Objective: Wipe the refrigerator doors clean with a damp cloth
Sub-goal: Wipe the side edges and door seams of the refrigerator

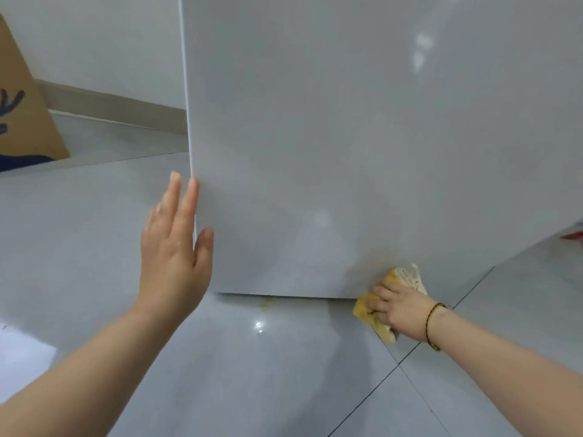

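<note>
Cloth (367, 309) (yellow and scrunched) sits low on the grey fridge door (347, 137), near its bottom edge, and the right hand (402, 310) curls its fingers (380, 293) tight on it. The left hand (175, 257) rests on the door's left edge, fingers straight and close together, thumb on the front.

- Right hand (400, 310) presses a yellow cloth (372, 305) against the refrigerator door (347, 137), lower right of frame.
- Left hand (176, 250), fingers straight, holds the door's left edge.
</note>
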`<state>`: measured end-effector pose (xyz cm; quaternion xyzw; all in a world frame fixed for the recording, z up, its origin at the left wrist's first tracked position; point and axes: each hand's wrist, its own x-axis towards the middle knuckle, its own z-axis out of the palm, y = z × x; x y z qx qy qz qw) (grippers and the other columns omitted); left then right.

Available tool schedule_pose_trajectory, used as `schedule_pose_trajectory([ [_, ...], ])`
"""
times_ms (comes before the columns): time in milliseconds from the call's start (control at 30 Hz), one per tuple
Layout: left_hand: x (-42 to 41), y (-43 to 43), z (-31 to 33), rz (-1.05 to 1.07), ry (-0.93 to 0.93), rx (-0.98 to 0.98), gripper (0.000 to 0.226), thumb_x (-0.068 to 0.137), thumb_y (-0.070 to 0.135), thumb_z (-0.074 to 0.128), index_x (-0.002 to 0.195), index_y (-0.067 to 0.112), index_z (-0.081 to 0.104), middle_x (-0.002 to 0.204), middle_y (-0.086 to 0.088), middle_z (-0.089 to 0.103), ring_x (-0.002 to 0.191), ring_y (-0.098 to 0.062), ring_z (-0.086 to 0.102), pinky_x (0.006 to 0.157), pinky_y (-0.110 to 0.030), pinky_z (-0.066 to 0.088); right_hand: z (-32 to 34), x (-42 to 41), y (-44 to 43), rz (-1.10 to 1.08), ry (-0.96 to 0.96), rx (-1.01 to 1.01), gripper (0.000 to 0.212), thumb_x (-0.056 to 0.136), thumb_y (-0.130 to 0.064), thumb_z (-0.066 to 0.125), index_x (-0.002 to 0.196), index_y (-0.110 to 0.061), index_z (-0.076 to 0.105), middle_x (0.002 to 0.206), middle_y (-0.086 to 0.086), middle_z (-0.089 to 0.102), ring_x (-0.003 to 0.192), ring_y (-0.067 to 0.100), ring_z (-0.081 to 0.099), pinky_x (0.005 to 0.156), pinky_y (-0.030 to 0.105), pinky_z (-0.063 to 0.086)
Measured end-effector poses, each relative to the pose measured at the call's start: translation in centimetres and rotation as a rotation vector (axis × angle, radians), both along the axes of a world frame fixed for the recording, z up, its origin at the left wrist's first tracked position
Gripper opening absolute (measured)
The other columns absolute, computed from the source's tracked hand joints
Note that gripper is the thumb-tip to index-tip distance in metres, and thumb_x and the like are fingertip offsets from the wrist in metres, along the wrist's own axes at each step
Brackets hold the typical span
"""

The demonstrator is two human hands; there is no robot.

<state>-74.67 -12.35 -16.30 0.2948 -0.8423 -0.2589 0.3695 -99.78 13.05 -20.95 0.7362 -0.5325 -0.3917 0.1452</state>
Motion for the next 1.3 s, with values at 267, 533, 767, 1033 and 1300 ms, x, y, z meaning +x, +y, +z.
schedule_pose_trajectory([
  [267, -1.3, 3.5, 0.8, -0.121, -0.078, -0.370, 0.051, 0.081, 0.012, 0.034, 0.132, 0.009, 0.032, 0.137, -0.011, 0.031, 0.132, -0.019, 0.012, 0.114, -0.026, -0.001, 6.1, 2.9, 3.0, -0.022, -0.140, -0.462, 0.038, 0.096, -0.003, 0.019, 0.103, -0.016, 0.054, 0.106, -0.005, 0.071, 0.108, 0.026, 0.050, 0.109, 0.040, 0.015],
  [533, -7.7, 6.5, -3.5, -0.143, -0.343, -0.817, 0.072, 0.069, 0.008, 0.034, 0.137, 0.026, 0.017, 0.147, -0.010, 0.019, 0.140, -0.027, 0.002, 0.114, -0.037, -0.007, -6.7, 2.3, -6.3, 0.147, -0.111, -0.389, 0.042, 0.089, -0.009, 0.035, 0.088, -0.024, 0.074, 0.101, -0.010, 0.071, 0.109, 0.016, 0.058, 0.109, 0.035, 0.020],
  [767, -9.3, 9.2, -4.2, 0.056, -0.501, -0.762, 0.077, 0.063, 0.010, 0.051, 0.136, 0.024, 0.032, 0.149, -0.014, 0.008, 0.143, -0.026, -0.009, 0.112, -0.043, -0.012, -10.1, -4.1, -2.2, 0.136, -0.219, -0.242, 0.054, 0.071, -0.015, 0.027, 0.095, -0.034, 0.072, 0.108, -0.018, 0.067, 0.106, -0.001, 0.060, 0.100, 0.021, 0.032],
  [1033, -11.9, 12.1, -4.9, 0.013, -0.465, -0.748, 0.061, 0.074, 0.017, 0.041, 0.134, 0.014, 0.035, 0.144, -0.015, 0.021, 0.142, -0.010, -0.010, 0.115, -0.038, -0.004, -11.1, -14.2, 10.2, 0.177, -0.090, -0.126, 0.049, 0.066, -0.014, 0.029, 0.077, -0.018, 0.077, 0.101, -0.005, 0.071, 0.141, 0.030, 0.019, 0.116, 0.037, -0.012],
  [1300, -13.4, 14.0, -4.8, 0.004, -0.520, -0.694, 0.063, 0.073, 0.019, 0.033, 0.137, 0.017, 0.030, 0.144, -0.015, 0.021, 0.141, -0.012, -0.015, 0.115, -0.039, -0.003, -10.2, -12.0, 5.0, 0.304, -0.024, -0.172, 0.033, 0.070, -0.030, 0.046, 0.087, -0.031, 0.075, 0.108, -0.018, 0.067, 0.112, 0.002, 0.056, 0.116, 0.036, -0.006],
])
